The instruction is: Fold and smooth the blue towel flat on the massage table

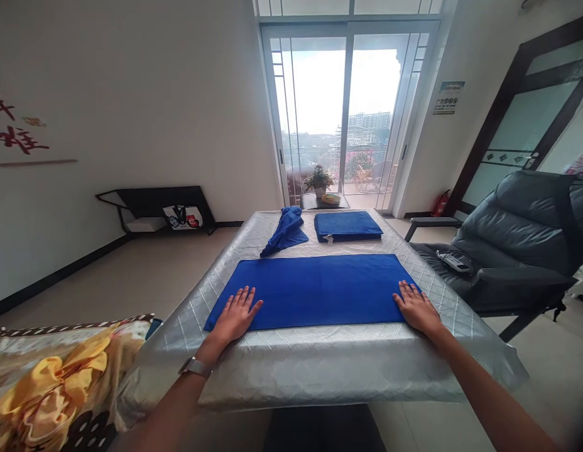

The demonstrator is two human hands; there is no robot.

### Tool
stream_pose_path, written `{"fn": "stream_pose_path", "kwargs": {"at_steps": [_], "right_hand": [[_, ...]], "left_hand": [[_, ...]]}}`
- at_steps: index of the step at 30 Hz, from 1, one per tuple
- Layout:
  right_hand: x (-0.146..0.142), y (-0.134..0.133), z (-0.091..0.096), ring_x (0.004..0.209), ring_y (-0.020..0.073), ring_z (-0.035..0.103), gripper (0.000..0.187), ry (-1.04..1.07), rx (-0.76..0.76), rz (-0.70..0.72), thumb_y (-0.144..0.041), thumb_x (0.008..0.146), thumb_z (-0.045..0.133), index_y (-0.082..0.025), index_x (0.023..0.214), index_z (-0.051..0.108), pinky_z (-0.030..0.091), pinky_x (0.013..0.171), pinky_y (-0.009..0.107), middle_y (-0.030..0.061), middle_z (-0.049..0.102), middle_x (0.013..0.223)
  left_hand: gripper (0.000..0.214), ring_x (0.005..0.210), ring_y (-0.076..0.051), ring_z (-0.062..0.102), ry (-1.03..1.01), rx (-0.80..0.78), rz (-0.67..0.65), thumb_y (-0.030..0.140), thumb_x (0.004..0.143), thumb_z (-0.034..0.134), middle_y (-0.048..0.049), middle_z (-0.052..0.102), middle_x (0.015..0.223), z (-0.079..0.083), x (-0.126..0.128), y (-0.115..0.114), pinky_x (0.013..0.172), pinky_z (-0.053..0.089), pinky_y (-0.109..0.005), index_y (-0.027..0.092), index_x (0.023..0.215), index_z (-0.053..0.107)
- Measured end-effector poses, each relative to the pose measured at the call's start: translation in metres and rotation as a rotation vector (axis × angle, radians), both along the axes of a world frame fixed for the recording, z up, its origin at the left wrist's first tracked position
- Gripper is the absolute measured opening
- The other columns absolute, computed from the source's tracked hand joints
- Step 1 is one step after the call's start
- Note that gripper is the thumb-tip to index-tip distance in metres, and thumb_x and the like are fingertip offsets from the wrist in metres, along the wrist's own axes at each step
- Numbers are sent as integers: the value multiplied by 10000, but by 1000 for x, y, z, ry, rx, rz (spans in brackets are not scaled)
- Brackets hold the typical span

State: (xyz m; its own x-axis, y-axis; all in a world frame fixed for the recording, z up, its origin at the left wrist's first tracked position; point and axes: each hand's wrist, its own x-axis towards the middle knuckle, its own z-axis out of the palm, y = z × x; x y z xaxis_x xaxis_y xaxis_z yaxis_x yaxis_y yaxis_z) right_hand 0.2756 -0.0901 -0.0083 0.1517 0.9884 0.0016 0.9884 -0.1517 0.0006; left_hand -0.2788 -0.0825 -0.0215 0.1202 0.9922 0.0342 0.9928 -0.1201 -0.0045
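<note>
Blue towel (320, 292), head view: it lies spread flat as a long rectangle across the near half of the table, on the silver quilted cover (320, 364), its long edge parallel to the near table edge. Left hand (235, 314) is open, palm down, fingers splayed, resting on the towel's near-left corner; a watch (195, 367) sits on that wrist. Right hand (416, 307) is likewise open and flat, on the near-right corner, partly over the towel's short edge. Neither hand grips anything. Farther back, apart from the spread cloth: a crumpled towel (286, 231) to the left and a folded towel (348, 226) beside it to the right. A dark recliner (508, 251) stands at the right of the table. Judgement: the step in hand looks like flattening the cloth. Even pressure from both palms, swept outward toward the corners, should keep the edges straight and the slippery cover unbunched.
</note>
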Motion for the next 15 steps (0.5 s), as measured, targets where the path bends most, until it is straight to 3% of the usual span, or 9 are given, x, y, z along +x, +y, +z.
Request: {"fn": "stream_pose_path", "kwargs": {"at_steps": [3, 8, 12, 15], "right_hand": [[30, -2, -5, 1568, 234, 167, 685, 22, 6, -46, -457, 1043, 164, -134, 1645, 215, 165, 1267, 447, 79, 204, 1705], [32, -3, 2, 1565, 248, 180, 701, 26, -36, -43, -443, 1037, 152, -92, 1642, 202, 180, 1266, 452, 87, 192, 1706], [13, -4, 14, 1559, 269, 202, 675, -34, -13, -93, -395, 1035, 173, -78, 1622, 271, 168, 1264, 483, 95, 229, 1693], [-29, -3, 23, 1559, 262, 200, 643, -74, 89, -1, -343, 1036, 186, -79, 1607, 317, 129, 1268, 474, 109, 267, 1678]], "left_hand": [[777, 1564, -315, 157, 20, 5, 123, 589, 1037, 151, -176, 174, 1684, -5, -40, -9, 1243, 194, -530, 81, 1622, 213], [833, 1562, -307, 177, -10, 23, 173, 653, 1016, 124, -172, 192, 1687, -7, -44, -14, 1237, 224, -497, 92, 1625, 209], [833, 1561, -321, 174, -12, 27, 165, 643, 1020, 153, -195, 177, 1684, -7, -39, -13, 1240, 213, -504, 67, 1620, 210], [827, 1557, -325, 191, -4, 39, 177, 638, 1021, 153, -194, 179, 1682, -8, -39, -14, 1236, 219, -514, 72, 1621, 214]]}}
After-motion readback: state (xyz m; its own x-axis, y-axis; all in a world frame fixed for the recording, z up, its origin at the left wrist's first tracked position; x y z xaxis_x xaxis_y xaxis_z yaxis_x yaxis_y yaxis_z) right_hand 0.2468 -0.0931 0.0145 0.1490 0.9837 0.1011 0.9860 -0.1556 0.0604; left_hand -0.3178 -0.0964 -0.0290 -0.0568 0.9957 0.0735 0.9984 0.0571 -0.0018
